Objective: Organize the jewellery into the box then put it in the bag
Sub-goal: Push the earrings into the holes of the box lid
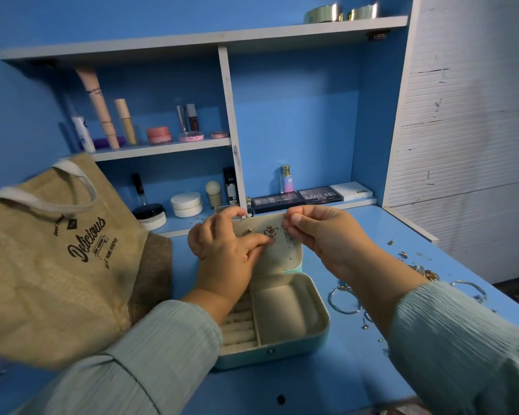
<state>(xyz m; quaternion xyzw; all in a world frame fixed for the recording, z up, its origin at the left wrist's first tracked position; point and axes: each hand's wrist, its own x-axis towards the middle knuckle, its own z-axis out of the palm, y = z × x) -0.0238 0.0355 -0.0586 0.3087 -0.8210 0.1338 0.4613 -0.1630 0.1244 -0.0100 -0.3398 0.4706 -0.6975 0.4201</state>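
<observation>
At centre frame, a person fastens earrings to the raised lid (pixel 277 253) of a pale blue jewellery box (pixel 285 319) that sits open on a blue desk (pixel 357 369). The left hand (pixel 225 250) curls over the lid's top left edge, thumb behind and fingertips pressed to its cream lining, apparently to steady the panel upright. The right hand (pixel 321 235) pinches a winged earring (pixel 288 235) at the lid's upper right, seemingly pushing its post through a hole beside a matching earring (pixel 271 232) already pinned. The box's lower compartments look bare, its ring rolls partly hidden by the left wrist. More jewellery, including hoops (pixel 342 298) and small gold pieces (pixel 429 275), lies scattered at right, within easy reach. A jute bag (pixel 51 259) printed "Delicious" waits at left, just beside the box. Cosmetics (pixel 126 124) line the shelves above.
</observation>
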